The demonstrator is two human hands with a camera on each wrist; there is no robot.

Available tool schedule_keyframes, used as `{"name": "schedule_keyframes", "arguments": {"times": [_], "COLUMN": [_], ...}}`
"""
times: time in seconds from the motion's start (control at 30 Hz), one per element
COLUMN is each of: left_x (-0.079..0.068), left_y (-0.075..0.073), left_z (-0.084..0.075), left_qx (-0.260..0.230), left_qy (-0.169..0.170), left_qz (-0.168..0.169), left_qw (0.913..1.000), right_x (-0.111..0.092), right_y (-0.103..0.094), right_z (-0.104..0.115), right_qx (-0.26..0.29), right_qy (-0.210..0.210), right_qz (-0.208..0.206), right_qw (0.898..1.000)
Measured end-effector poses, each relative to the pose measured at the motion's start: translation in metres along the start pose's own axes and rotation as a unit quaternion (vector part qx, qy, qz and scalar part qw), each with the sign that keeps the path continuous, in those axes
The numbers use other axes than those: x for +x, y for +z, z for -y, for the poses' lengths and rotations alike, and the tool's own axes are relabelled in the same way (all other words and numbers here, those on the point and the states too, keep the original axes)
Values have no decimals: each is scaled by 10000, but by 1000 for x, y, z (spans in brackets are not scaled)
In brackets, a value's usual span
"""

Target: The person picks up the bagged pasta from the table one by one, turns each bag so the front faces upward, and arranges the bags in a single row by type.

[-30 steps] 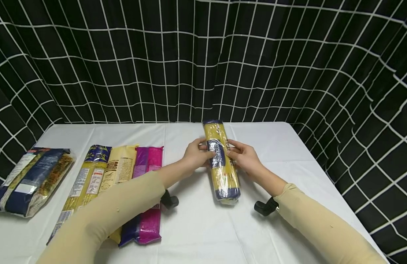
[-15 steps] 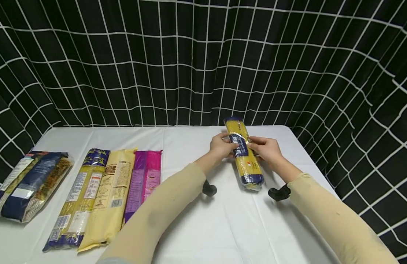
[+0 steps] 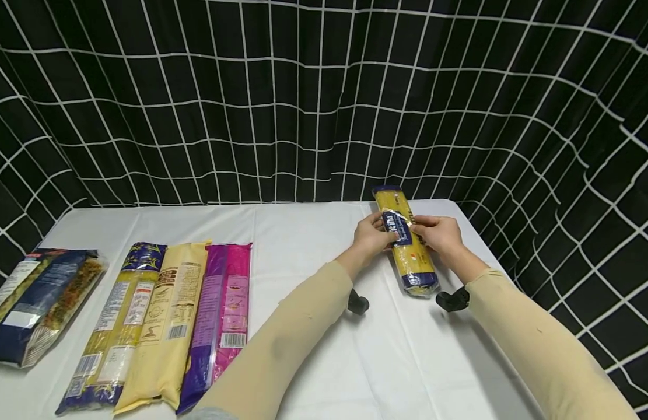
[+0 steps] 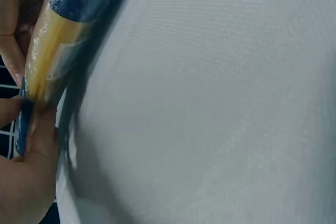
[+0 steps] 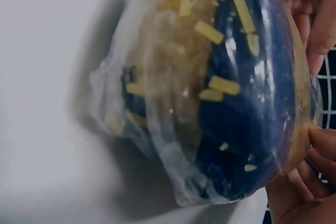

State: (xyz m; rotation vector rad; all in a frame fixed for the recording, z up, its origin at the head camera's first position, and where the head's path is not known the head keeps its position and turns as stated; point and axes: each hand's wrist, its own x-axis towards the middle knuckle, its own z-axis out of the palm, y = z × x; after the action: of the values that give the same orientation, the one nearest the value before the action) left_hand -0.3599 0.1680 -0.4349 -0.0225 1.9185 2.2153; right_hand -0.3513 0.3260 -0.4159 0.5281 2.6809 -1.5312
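Observation:
A clear pack of spaghetti (image 3: 414, 258) with dark blue bands is held between both hands over the right part of the white table. My left hand (image 3: 371, 238) grips its left side, thumb across the front label. From the other side my right hand (image 3: 442, 238) pinches it near the middle, thumb on top. The pack leans with its far end to the left. In the left wrist view, the left thumb (image 4: 41, 142) presses against the wrapper. Short broken pasta bits (image 5: 223, 85) show inside the pack's near end in the right wrist view. Fingers behind the pack are partly hidden.
Left of the arms lie a blue-and-yellow pasta pack (image 3: 111, 326), a cream pack (image 3: 168, 321) and a purple-pink pack (image 3: 224, 309), side by side. A bulkier navy bag (image 3: 40, 303) lies at far left. A black grid curtain (image 3: 303, 116) stands behind the white table (image 3: 303, 227).
Both hands have carried the spaghetti pack to the right and slightly away, keeping hold of it. Its lean has turned a little. The left arm has uncovered more of the packs at left.

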Motion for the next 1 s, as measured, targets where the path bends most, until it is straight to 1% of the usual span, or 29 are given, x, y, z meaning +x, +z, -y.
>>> {"name": "schedule_keyframes", "arguments": {"times": [0.13,0.23,0.33,0.4,0.5,0.57,0.67,0.77,0.83,0.93,1.0], "left_x": [-1,0,2,3,4,3,0,-4,-8,-13,-18], "left_y": [-1,-2,-4,-5,-6,-7,-8,-9,-10,-13,-16], "left_z": [3,5,6,6,7,5,2,1,1,0,-2], "left_qx": [212,592,1019,1221,1404,1529,1901,2376,2599,2748,2737], "left_qy": [99,123,114,68,-15,-10,93,116,117,155,199], "left_qz": [73,31,4,-1,51,115,220,337,430,521,558], "left_qw": [9997,9982,9947,9925,9901,9882,9815,9707,9646,9600,9600], "right_x": [-3,-6,-7,-9,-10,-11,-13,-15,-17,-24,-30], "right_y": [1,3,6,8,10,11,12,13,13,14,15], "right_z": [0,-1,-4,-6,-9,-9,-9,-9,-9,-6,-2], "right_qx": [-192,-371,-430,-508,-667,-832,-980,-989,-934,-1079,-1346], "right_qy": [-30,-196,-311,-416,-528,-632,-696,-627,-547,-579,-718], "right_qz": [221,469,471,438,374,339,296,379,475,562,576], "right_qw": [9996,9980,9975,9969,9957,9939,9923,9924,9930,9909,9866]}}
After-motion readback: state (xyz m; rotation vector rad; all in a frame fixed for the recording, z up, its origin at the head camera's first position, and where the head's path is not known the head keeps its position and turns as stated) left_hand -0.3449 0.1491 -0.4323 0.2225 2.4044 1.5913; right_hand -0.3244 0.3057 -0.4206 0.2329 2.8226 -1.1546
